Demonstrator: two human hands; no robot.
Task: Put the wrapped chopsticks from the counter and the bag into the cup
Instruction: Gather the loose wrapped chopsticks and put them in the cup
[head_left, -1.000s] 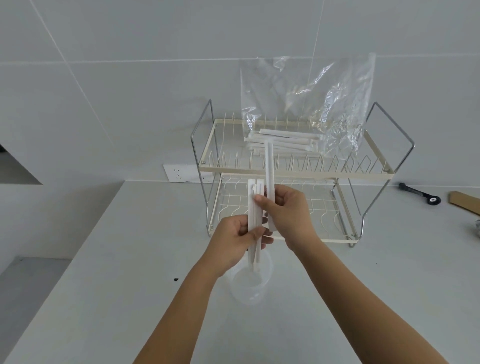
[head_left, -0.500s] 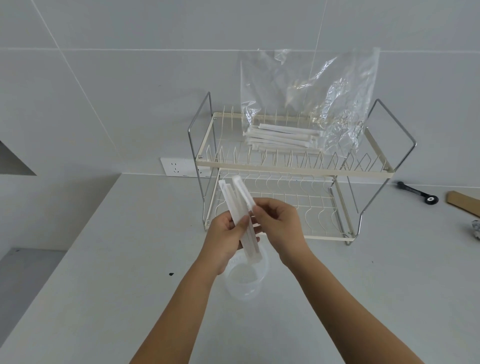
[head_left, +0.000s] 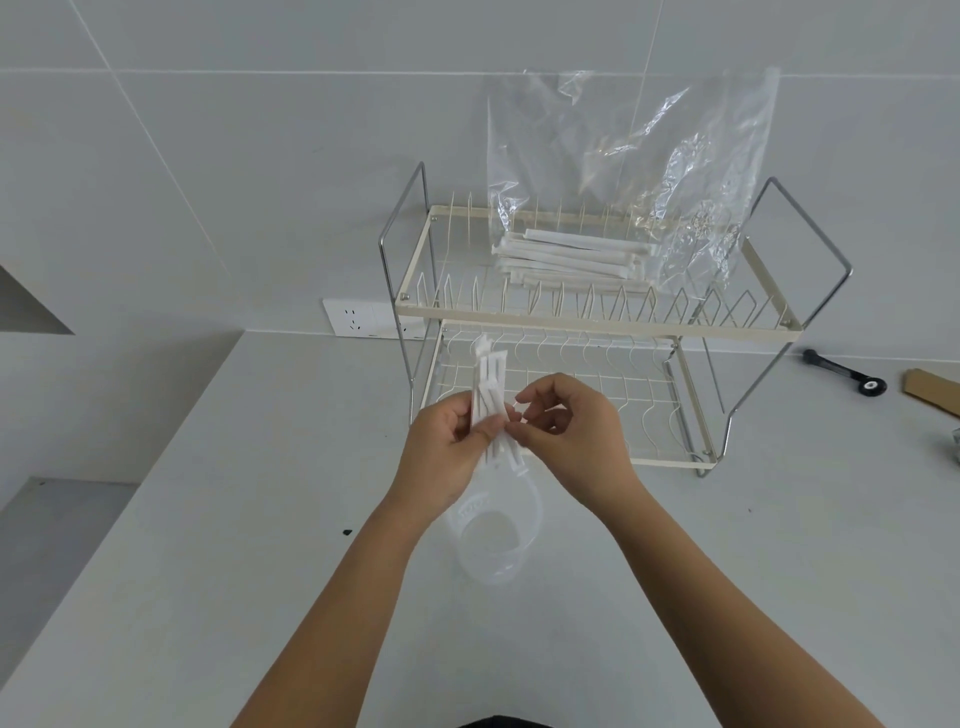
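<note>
Left hand (head_left: 449, 452) is closed around a small bundle of wrapped chopsticks (head_left: 491, 400), gripping it near mid-length. The bundle stands nearly upright, its tops slightly fanned and tilted a little left; its lower ends hang just above the rim of the cup (head_left: 498, 535).

Right hand (head_left: 569, 434) sits just beside the bundle on its right. Its fingers are loosely curled, thumb and forefinger drawn near together at the bundle's edge. Whether they actually pinch a wrapper cannot be told.

The cup is clear plastic and stands on the grey worktop (head_left: 234, 519), directly below both hands and partly hidden by the left wrist.

Behind the hands stands a two-tier wire dish rack (head_left: 597, 322). On its upper tier a clear plastic bag (head_left: 649, 171) rests against the tiled wall, mouth upward. A second stack of wrapped chopsticks (head_left: 571, 257) lies flat in the bottom of the bag, lengthwise along the tier.

Far right on the worktop: a black tool (head_left: 844, 371) and a brown cardboard piece (head_left: 932, 389).
</note>
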